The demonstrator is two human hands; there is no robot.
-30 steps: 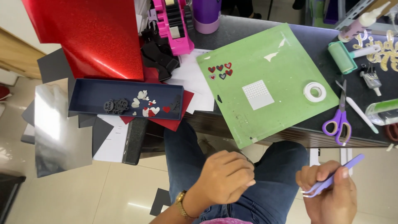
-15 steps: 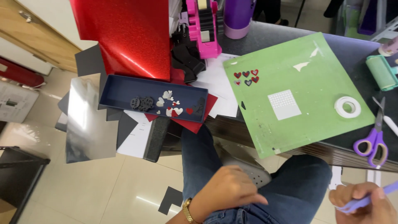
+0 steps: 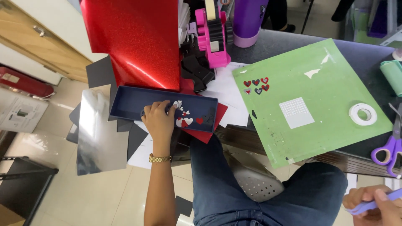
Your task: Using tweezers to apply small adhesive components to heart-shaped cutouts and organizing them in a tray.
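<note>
Paper hearts (image 3: 184,119): white and red cut-outs, loose on the floor of a shallow navy box (image 3: 125,102), right of centre.
Navy box: perched at the left edge of the surface (image 3: 293,39), atop stacked dark and silver sheets (image 3: 96,129) jutting over the floor.
Left hand (image 3: 158,119): reaching into the box, fingers curled down just left of the hearts, thumb near a white one; whether anything is pinched, impossible to tell.
Right hand (image 3: 374,205): low at the lap, well apart from the box, closed round a lilac tool (image 3: 370,206).
Risk, tipping: likely if pressed at the overhanging end; box and hearts onto the floor.
Risk, creasing: likely under curled fingertips dragging thin hearts.
Beyond: red glitter sheet (image 3: 134,39) upright behind; green cutting mat (image 3: 326,109) with more hearts to the right.
</note>
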